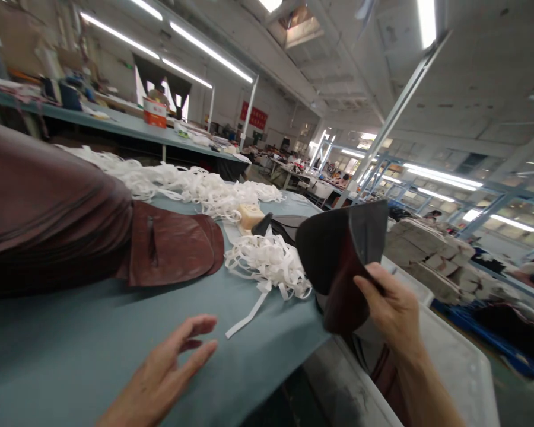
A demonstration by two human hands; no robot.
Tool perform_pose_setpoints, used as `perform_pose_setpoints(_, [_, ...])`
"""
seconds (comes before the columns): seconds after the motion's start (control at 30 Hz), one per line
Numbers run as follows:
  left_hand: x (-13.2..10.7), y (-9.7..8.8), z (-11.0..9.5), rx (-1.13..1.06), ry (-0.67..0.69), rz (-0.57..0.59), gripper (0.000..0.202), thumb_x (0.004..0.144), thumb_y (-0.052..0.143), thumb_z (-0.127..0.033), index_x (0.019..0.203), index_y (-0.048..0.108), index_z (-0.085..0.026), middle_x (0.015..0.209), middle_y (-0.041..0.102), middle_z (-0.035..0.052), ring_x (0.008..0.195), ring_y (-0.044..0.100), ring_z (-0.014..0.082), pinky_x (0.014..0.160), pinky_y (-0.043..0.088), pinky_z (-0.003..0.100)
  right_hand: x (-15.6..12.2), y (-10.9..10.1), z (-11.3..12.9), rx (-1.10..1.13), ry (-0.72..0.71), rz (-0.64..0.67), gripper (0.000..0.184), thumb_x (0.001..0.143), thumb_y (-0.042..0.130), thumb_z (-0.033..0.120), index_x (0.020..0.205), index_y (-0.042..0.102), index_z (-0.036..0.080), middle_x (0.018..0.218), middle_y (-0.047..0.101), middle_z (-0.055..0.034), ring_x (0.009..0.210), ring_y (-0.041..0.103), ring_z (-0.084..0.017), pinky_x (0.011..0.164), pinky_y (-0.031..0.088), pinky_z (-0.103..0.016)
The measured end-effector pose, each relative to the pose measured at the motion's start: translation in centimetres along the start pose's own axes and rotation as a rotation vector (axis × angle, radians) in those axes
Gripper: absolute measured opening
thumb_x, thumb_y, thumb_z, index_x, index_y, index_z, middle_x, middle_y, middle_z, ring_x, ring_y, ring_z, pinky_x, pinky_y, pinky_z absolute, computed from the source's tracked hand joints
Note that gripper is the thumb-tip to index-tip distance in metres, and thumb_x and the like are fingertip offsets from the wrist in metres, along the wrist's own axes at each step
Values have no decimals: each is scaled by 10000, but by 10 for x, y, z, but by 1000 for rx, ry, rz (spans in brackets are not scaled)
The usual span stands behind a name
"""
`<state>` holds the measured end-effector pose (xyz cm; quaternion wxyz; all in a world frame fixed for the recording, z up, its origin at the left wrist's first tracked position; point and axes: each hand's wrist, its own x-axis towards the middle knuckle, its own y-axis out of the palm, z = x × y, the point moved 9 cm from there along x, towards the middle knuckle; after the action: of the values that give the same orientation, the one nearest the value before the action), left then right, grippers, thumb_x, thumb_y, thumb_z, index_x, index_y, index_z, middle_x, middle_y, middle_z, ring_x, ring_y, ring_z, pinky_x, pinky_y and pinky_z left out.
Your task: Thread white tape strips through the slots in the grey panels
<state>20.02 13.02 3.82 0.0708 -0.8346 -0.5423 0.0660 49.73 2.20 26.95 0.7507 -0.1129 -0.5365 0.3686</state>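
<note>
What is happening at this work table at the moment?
A person works at a blue-grey table. The right hand pinches a curved dark leather piece and holds it up past the table edge, above a white bin. The left hand is open, palm down, low over the table, holding nothing. A bundle of white tape and a brown leather piece lie nearby.

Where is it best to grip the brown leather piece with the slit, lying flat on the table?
Probably pinch the brown leather piece at its rounded edge beside the white strips, coming from the right; its other end sits against the tall leather stack.
</note>
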Motion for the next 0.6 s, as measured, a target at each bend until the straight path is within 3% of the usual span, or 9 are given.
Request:
perform_pose_setpoints(0.1, [7,13,-37,-352,66,14,734,738,620,-628,1308,403,-220,1391,446,159,1232,496,299,987,463,427,-18,45,56,219,-115,347,149,885,566,241,956,694,268,756,581,-15,660,547,-145,564,434,-244])
perform_pose_setpoints(0.17, [10,8,-45,-471,50,-60,831,730,644,-616,1368,291,-218,1413,400,187,1223,502,309,966,475,453,-32,63,84,362,-173,506,232,893,546,205,1050,690,296,731,577,-19,619,549,-143,523,433,-247])
perform_pose_setpoints(0.27, [1,-34,-41,-282,12,-451,929,664,735,-556,1375,256,-199,1404,379,188,1252,458,316,1012,419,503,-43,74,107,521,-218,599,316,886,553,184,1138,662,341,739,594,-28,596,557,-151,498,446,-260])
perform_pose_setpoints(0.33, [-19,-66,-53,-38,95,-732,1049,579,800,-524,1395,229,-196,1427,330,178,1311,375,331,1056,361,517,-47,78,112,571,-207,624,310,879,569,199,1135,666,345,741,605,-33,604,570,-162,509,470,-272])
perform_pose_setpoints(0.37, [-27,-74,-64,72,162,-781,1065,567,811,-509,1406,227,-209,1428,335,160,1318,364,328,1068,347,507,-49,80,112,568,-198,629,282,873,583,213,1106,682,336,733,610,-32,605,577,-164,514,480,-272])
perform_pose_setpoints(0.43, [-30,-76,-85,222,259,-671,853,648,760,-503,1354,366,-233,1304,500,99,1212,487,299,1021,407,447,-50,80,108,523,-188,629,215,854,613,238,1030,717,305,723,624,-30,612,595,-163,520,489,-258])
perform_pose_setpoints(0.5, [-29,-75,-95,267,248,-505,483,773,639,-517,1151,575,-224,1014,655,31,966,623,244,873,498,354,-42,70,89,430,-154,513,183,837,632,243,987,728,290,777,655,-28,668,621,-165,562,496,-246])
perform_pose_setpoints(0.53, [-30,-80,-95,253,209,-479,393,812,584,-526,1052,627,-218,905,674,12,871,643,223,800,515,317,-33,59,70,359,-102,388,194,831,640,252,1004,719,287,839,670,-27,731,633,-175,612,504,-252])
perform_pose_setpoints(0.6, [-38,-101,-84,159,104,-569,397,827,547,-551,1013,648,-215,874,690,9,829,653,217,717,524,279,-14,22,15,183,92,63,294,832,642,308,1125,658,290,998,669,-28,906,627,-218,747,499,-298])
